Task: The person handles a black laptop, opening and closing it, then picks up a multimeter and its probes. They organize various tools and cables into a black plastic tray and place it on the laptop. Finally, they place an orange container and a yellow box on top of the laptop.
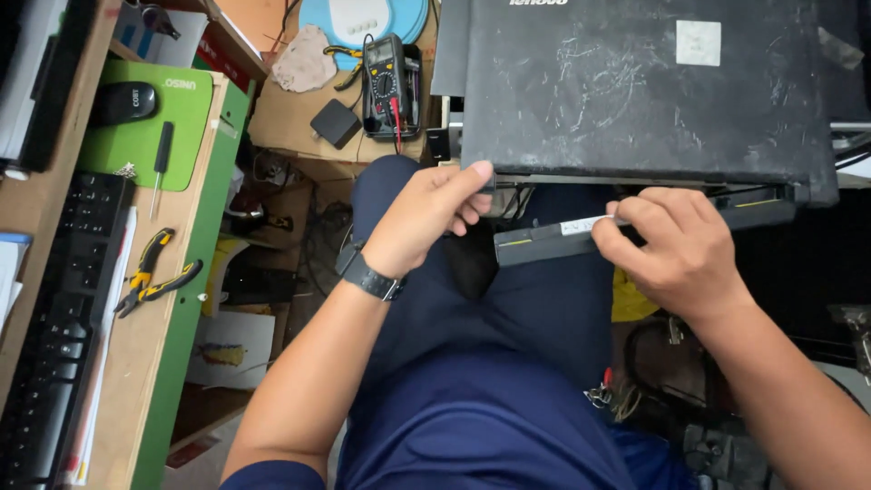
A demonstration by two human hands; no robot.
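Right hand (676, 254) clamped on battery (635, 229) at laptop (644, 86) near edge; left hand (426, 218) pinches laptop's corner.

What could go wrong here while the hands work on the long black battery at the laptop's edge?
1. The scratched black laptop seems to rest on the person's lap, not on a table; with only the left hand at its edge, it might slide off.
2. The battery bar sits tilted, one end out; the right hand could strain it or drop it onto the cluttered floor.
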